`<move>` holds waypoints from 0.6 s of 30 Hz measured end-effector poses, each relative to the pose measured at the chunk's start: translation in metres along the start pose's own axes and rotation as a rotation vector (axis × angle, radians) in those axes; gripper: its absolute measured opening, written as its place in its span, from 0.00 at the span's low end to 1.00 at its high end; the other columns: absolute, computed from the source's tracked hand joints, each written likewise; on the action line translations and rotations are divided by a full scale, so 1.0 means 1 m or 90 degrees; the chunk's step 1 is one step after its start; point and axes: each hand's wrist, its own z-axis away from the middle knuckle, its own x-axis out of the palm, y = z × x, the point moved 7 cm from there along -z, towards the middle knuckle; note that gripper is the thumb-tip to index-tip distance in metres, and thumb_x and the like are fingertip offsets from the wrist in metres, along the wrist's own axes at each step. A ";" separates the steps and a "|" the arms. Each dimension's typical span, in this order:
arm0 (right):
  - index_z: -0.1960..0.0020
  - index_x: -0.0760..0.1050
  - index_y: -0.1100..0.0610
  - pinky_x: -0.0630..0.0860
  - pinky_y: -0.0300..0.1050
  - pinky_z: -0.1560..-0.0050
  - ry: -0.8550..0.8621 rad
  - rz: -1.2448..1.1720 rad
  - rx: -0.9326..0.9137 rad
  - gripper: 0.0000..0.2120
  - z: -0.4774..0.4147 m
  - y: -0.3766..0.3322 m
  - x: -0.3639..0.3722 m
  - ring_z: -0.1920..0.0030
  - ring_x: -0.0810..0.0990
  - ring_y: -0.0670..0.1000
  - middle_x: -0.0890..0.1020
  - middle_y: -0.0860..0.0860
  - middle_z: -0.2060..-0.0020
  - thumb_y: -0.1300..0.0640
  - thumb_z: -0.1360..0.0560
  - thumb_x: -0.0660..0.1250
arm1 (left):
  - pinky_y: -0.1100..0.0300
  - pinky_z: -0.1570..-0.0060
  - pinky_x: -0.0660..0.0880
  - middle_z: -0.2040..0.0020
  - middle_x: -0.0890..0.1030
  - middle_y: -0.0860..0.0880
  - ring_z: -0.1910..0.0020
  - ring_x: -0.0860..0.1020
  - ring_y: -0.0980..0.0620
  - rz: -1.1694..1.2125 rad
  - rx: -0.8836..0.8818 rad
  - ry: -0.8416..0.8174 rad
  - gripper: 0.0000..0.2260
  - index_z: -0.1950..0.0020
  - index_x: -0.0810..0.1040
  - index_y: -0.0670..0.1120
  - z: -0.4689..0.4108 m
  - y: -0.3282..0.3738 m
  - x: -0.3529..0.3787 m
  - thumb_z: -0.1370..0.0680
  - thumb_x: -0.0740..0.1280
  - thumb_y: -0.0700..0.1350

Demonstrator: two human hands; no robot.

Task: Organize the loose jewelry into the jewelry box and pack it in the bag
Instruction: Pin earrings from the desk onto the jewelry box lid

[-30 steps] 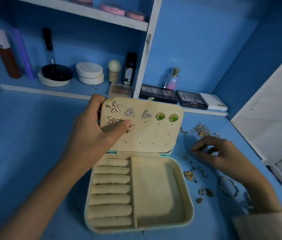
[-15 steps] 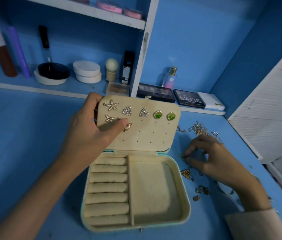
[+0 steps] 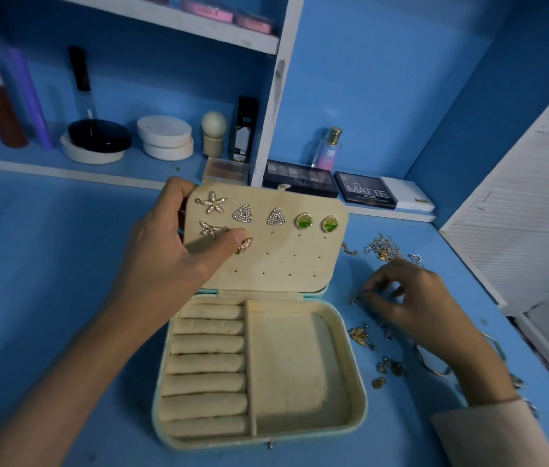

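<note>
Jewelry box [image 3: 295, 375], lid [image 3: 286, 261] in left hand [image 3: 165, 261], right hand [image 3: 414, 305] pinching trinket [image 3: 354, 300]

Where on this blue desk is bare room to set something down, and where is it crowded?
Bare: the desk left of the jewelry box, between the shelf ledge and the left hand holding the lid; also the box's large right compartment. Crowded: right of the box, where loose jewelry lies scattered and the right hand pinches a piece.

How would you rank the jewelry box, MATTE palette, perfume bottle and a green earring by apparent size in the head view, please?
Largest to smallest:
jewelry box
MATTE palette
perfume bottle
green earring
Palette and bottle stand farther back, which shrinks them.
</note>
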 end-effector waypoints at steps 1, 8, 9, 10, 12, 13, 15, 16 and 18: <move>0.64 0.78 0.49 0.68 0.27 0.59 0.002 0.004 0.001 0.10 0.000 0.001 0.000 0.59 0.75 0.42 0.78 0.44 0.62 0.63 0.31 0.72 | 0.53 0.55 0.78 0.55 0.81 0.61 0.57 0.79 0.58 0.000 -0.001 -0.001 0.17 0.53 0.71 0.53 0.000 0.000 0.000 0.36 0.73 0.56; 0.64 0.80 0.48 0.75 0.36 0.56 0.013 -0.050 0.013 0.10 0.001 0.004 -0.006 0.58 0.78 0.44 0.81 0.43 0.62 0.63 0.30 0.72 | 0.52 0.55 0.78 0.56 0.81 0.61 0.57 0.79 0.57 0.002 -0.002 0.005 0.17 0.54 0.71 0.55 0.000 -0.001 -0.001 0.37 0.72 0.58; 0.64 0.80 0.49 0.75 0.36 0.55 0.009 -0.064 0.016 0.10 0.002 0.005 -0.008 0.57 0.78 0.44 0.81 0.43 0.62 0.64 0.30 0.72 | 0.54 0.56 0.77 0.56 0.81 0.62 0.57 0.79 0.58 0.004 -0.002 0.005 0.16 0.54 0.71 0.55 0.000 -0.001 0.000 0.36 0.72 0.56; 0.64 0.80 0.49 0.75 0.37 0.54 0.000 -0.078 0.019 0.10 0.003 0.005 -0.009 0.57 0.78 0.44 0.81 0.43 0.62 0.63 0.30 0.72 | 0.56 0.56 0.76 0.56 0.81 0.63 0.57 0.79 0.59 0.005 -0.001 0.004 0.15 0.55 0.71 0.55 0.000 -0.001 0.000 0.35 0.72 0.54; 0.64 0.80 0.50 0.75 0.39 0.54 -0.029 -0.090 0.016 0.08 0.004 0.005 -0.009 0.57 0.79 0.45 0.81 0.44 0.61 0.62 0.31 0.72 | 0.60 0.58 0.74 0.56 0.81 0.63 0.58 0.79 0.61 0.006 0.001 0.002 0.14 0.55 0.71 0.56 0.000 0.000 0.001 0.35 0.72 0.53; 0.64 0.80 0.49 0.75 0.41 0.53 -0.043 -0.089 0.013 0.07 0.005 0.005 -0.009 0.57 0.79 0.46 0.81 0.44 0.61 0.61 0.31 0.73 | 0.61 0.58 0.73 0.56 0.81 0.64 0.58 0.79 0.61 0.005 0.002 0.001 0.14 0.55 0.71 0.56 0.000 0.000 0.001 0.35 0.72 0.53; 0.64 0.80 0.49 0.75 0.43 0.52 -0.065 -0.086 0.007 0.06 0.006 0.004 -0.007 0.57 0.79 0.46 0.81 0.44 0.60 0.58 0.32 0.74 | 0.62 0.59 0.72 0.57 0.81 0.64 0.58 0.78 0.62 0.004 0.002 0.001 0.13 0.55 0.71 0.56 0.000 0.000 0.000 0.35 0.72 0.53; 0.64 0.80 0.48 0.75 0.43 0.52 -0.069 -0.085 0.005 0.05 0.006 0.003 -0.007 0.56 0.79 0.47 0.80 0.44 0.60 0.57 0.32 0.74 | 0.62 0.58 0.73 0.57 0.81 0.64 0.58 0.78 0.62 0.004 0.002 0.002 0.13 0.55 0.71 0.57 0.000 0.000 0.000 0.35 0.72 0.53; 0.63 0.80 0.48 0.75 0.44 0.51 -0.071 -0.080 0.003 0.03 0.005 0.003 -0.005 0.56 0.78 0.46 0.80 0.44 0.59 0.54 0.33 0.74 | 0.59 0.57 0.74 0.56 0.81 0.64 0.57 0.79 0.61 0.003 0.003 0.000 0.14 0.55 0.71 0.56 0.000 0.000 0.000 0.35 0.72 0.53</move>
